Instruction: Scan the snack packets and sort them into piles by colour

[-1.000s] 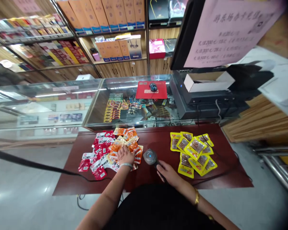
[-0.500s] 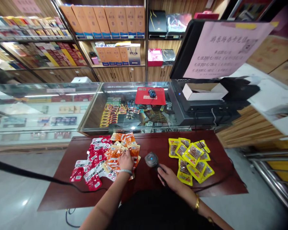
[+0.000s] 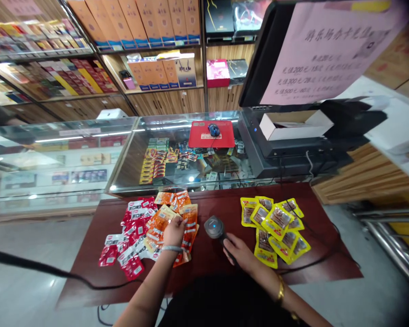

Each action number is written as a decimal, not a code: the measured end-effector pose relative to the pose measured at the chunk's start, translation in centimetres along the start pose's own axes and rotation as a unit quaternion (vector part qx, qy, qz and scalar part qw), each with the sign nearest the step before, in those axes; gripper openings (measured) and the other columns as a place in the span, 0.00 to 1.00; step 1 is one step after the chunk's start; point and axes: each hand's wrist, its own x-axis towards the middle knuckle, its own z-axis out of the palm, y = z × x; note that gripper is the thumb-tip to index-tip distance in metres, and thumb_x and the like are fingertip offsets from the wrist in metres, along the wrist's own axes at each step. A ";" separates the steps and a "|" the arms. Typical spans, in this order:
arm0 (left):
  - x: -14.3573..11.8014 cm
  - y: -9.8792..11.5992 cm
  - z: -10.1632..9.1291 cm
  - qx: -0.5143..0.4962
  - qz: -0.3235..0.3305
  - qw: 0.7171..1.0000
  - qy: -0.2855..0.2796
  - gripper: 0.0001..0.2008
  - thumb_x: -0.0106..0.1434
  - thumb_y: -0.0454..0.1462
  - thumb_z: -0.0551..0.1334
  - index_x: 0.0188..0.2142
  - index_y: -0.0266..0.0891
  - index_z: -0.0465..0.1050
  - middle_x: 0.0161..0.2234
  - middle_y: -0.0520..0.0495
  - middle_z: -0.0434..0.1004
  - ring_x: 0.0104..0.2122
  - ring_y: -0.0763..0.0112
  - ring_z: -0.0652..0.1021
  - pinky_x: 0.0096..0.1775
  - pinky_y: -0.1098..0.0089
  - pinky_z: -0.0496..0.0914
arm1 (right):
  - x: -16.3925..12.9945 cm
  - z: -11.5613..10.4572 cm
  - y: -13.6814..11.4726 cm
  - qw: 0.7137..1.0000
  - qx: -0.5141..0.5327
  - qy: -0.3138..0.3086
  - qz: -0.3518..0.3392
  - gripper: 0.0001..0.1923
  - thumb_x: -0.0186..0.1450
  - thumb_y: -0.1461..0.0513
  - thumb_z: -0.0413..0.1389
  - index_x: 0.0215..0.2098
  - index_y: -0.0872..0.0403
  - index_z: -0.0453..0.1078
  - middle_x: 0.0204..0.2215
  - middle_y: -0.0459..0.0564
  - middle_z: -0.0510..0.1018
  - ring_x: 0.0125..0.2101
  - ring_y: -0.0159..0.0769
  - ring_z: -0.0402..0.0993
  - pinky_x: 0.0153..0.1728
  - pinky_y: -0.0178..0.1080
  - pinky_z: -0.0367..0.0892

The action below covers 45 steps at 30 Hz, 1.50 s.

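My left hand (image 3: 173, 232) rests on a heap of orange snack packets (image 3: 167, 218), fingers pinching one orange packet (image 3: 190, 227) at its edge. Red snack packets (image 3: 131, 231) lie spread to the left of that heap. A grey handheld barcode scanner (image 3: 214, 226) is held by its handle in my right hand (image 3: 237, 252), its head pointing up over the dark red table (image 3: 218, 200). Yellow snack packets (image 3: 276, 225) lie piled to the right of the scanner, apart from both hands.
A glass display counter (image 3: 129, 150) stands behind the table, with a red mouse pad and mouse (image 3: 211, 132) on top. A black till unit (image 3: 286, 150) with a monitor and pink notice (image 3: 327, 45) is at the right. Black cables (image 3: 54, 272) run across the floor and table.
My left hand has shifted slightly on the orange heap and lifted one orange packet's edge. The right hand keeps the scanner in the same place; the camera view moved a little.
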 end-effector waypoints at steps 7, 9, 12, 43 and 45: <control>-0.8 4.0 4.3 -0.132 0.047 0.986 -0.088 0.11 0.58 0.44 0.57 0.25 0.39 0.69 0.21 0.53 0.72 0.24 0.72 0.72 0.29 0.75 0.62 | 1.3 -0.2 -1.5 0.999 0.028 0.006 -0.032 0.29 0.59 0.40 0.55 0.45 0.54 0.65 0.14 0.34 0.60 0.12 0.24 0.53 0.13 0.29 0.50; -0.6 4.5 5.0 -0.118 0.070 0.987 -0.082 0.09 0.57 0.41 0.57 0.24 0.38 0.69 0.21 0.52 0.72 0.25 0.72 0.73 0.29 0.75 0.61 | 1.5 -0.7 -1.2 0.999 0.031 0.003 -0.032 0.29 0.60 0.40 0.54 0.45 0.54 0.64 0.14 0.34 0.60 0.12 0.24 0.53 0.13 0.29 0.50; -0.1 5.5 6.3 -0.142 0.047 0.984 -0.099 0.09 0.56 0.40 0.58 0.23 0.38 0.69 0.20 0.53 0.72 0.23 0.74 0.72 0.28 0.75 0.62 | 1.7 -1.6 -0.6 0.999 0.039 0.013 -0.023 0.28 0.61 0.41 0.54 0.45 0.54 0.64 0.15 0.34 0.61 0.12 0.24 0.53 0.13 0.29 0.51; -0.1 6.2 6.0 0.235 0.199 0.951 -0.003 0.25 0.63 0.46 0.57 0.55 0.33 0.66 0.57 0.32 0.67 0.56 0.54 0.68 0.57 0.58 0.59 | 1.3 -2.8 0.7 0.997 0.033 0.075 -0.005 0.25 0.59 0.41 0.55 0.40 0.52 0.64 0.15 0.35 0.62 0.12 0.24 0.54 0.13 0.29 0.51; 0.4 6.9 5.5 0.239 0.123 0.963 0.033 0.28 0.61 0.50 0.58 0.52 0.30 0.67 0.52 0.30 0.70 0.53 0.50 0.70 0.53 0.56 0.63 | 0.9 -3.1 0.8 0.996 0.035 0.087 -0.005 0.24 0.59 0.41 0.55 0.39 0.52 0.64 0.16 0.35 0.63 0.13 0.24 0.55 0.14 0.29 0.52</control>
